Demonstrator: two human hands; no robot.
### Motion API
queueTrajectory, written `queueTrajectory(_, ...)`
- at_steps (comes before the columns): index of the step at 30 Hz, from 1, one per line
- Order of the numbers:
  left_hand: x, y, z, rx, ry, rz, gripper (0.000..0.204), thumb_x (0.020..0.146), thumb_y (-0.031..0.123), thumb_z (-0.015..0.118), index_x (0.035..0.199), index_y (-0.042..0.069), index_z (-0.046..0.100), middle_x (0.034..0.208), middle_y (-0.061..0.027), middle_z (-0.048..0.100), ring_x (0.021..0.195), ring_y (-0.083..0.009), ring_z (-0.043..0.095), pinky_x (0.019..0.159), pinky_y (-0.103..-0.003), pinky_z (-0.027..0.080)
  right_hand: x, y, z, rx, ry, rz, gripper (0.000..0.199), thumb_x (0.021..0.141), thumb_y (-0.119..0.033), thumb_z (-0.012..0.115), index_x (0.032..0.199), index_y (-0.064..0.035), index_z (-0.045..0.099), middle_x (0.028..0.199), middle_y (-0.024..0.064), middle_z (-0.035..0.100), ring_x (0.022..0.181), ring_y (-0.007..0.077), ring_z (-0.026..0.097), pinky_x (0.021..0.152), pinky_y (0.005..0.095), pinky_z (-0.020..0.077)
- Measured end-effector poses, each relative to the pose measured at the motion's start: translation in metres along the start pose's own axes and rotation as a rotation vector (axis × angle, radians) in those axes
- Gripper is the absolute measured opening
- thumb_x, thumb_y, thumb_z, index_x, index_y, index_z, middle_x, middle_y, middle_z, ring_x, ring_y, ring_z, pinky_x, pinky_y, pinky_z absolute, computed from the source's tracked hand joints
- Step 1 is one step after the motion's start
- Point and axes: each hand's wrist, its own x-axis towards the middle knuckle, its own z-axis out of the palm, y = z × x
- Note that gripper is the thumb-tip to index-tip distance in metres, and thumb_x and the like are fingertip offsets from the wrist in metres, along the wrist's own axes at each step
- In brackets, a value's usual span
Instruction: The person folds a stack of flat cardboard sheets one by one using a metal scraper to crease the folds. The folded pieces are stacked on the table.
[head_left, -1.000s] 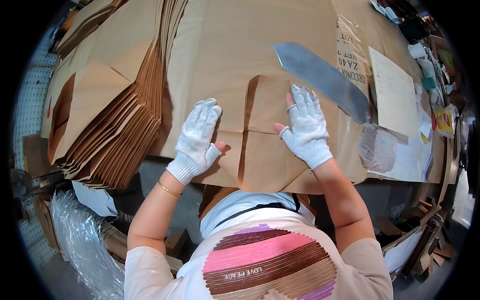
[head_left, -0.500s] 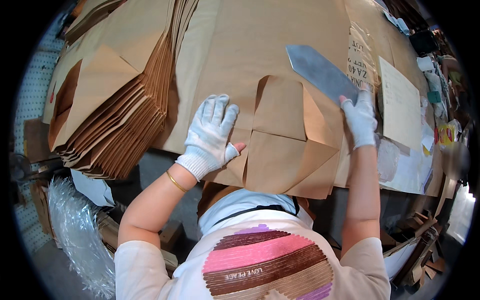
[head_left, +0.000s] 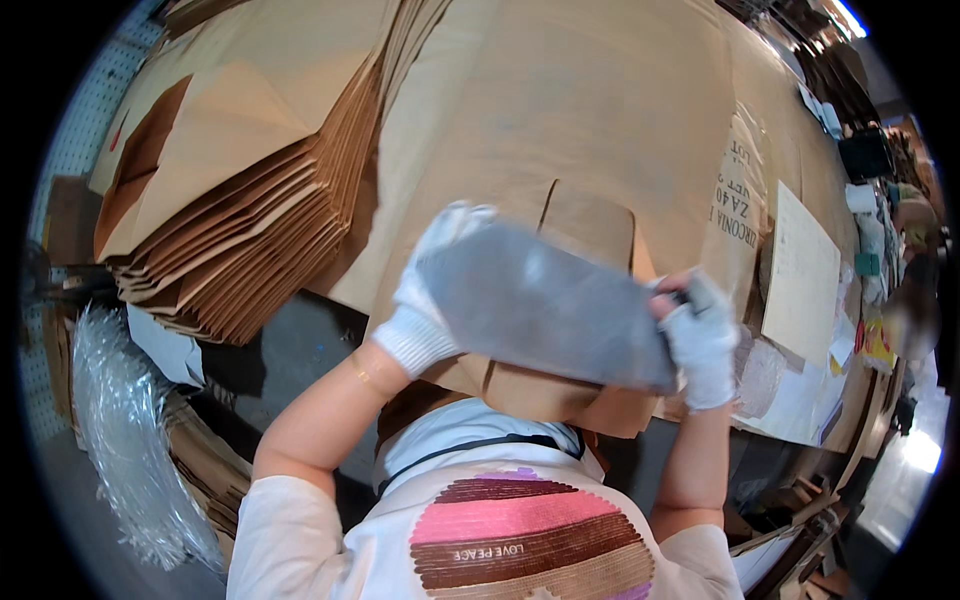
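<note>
My right hand [head_left: 700, 340], in a white glove with bare fingertips, grips the right end of a flat grey metal plate [head_left: 550, 305]. The plate has a pointed far end and is held over a brown paper bag [head_left: 590, 230] with a folded bottom, covering much of it. My left hand [head_left: 425, 290], also gloved, is at the bag's left side. The plate's left tip overlaps part of it, and its visible fingers look stretched out. Whether the plate touches the left hand I cannot tell.
A thick fanned stack of brown paper bags [head_left: 240, 230] lies on the left of the paper-covered table. To the right are a pale board [head_left: 800, 275], a printed sack area [head_left: 740, 180] and small items. A bundle of clear plastic strips [head_left: 130, 440] hangs at lower left.
My right hand has brought the metal plate left and nearer to me, from beside the bag to over its folded end. The left hand stays by the bag, now partly covered.
</note>
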Motion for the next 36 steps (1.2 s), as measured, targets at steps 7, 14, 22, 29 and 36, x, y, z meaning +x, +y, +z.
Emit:
queueTrajectory(7,-0.064,-0.017,-0.045,0.107,-0.159,0.024,0.068,0.072,0.024,0.081,0.130,-0.003,0.056,0.139,-0.0232,0.056,0.134,-0.0448,0.049,0.112,-0.053,0.043,0.007,0.006,0.056,-0.325,-0.008,-0.027,0.016,0.085,-0.021,0.076,0.090,-0.0069,0.071,0.086,0.0132,0.074,0.084,0.0335,0.071,0.076,0.0409,0.0553)
queueTrajectory(14,-0.074,-0.008,-0.019,0.036,-0.116,0.090,0.061,0.069,0.008,0.074,0.127,-0.003,0.058,0.137,-0.0204,0.058,0.134,-0.0426,0.050,0.108,-0.050,0.047,0.017,-0.002,0.064,-0.372,-0.062,-0.046,0.017,0.086,-0.023,0.074,0.091,-0.0068,0.070,0.087,0.0128,0.074,0.085,0.0335,0.071,0.076,0.0413,0.0547)
queueTrajectory(22,-0.073,-0.008,-0.018,0.136,-0.185,0.094,0.061,0.081,0.014,0.069,0.139,-0.001,0.055,0.147,-0.0207,0.055,0.141,-0.0424,0.047,0.113,-0.049,0.043,0.011,0.013,0.068,-0.402,0.016,-0.168,0.015,0.085,-0.019,0.074,0.093,-0.0068,0.072,0.095,0.0128,0.073,0.087,0.0332,0.070,0.077,0.0435,0.0548)
queueTrajectory(29,-0.083,-0.006,-0.012,0.229,-0.262,0.106,0.064,0.086,0.013,0.062,0.148,0.002,0.051,0.155,-0.0214,0.048,0.146,-0.0454,0.040,0.117,-0.053,0.037,-0.029,0.010,0.081,-0.661,-0.126,-0.496,0.073,0.087,-0.050,0.070,0.144,-0.0061,0.057,0.157,0.0153,0.046,0.148,0.0343,0.038,0.126,0.0575,0.0187)
queueTrajectory(36,-0.077,-0.006,-0.012,0.332,-0.328,0.146,0.062,0.088,0.027,0.058,0.147,0.008,0.053,0.156,-0.0226,0.045,0.147,-0.0487,0.036,0.117,-0.055,0.035,-0.031,0.017,0.084,-0.578,-0.007,-0.530,0.073,0.075,-0.042,0.082,0.136,-0.0067,0.062,0.151,0.0161,0.050,0.141,0.0372,0.046,0.120,0.0598,0.0296)
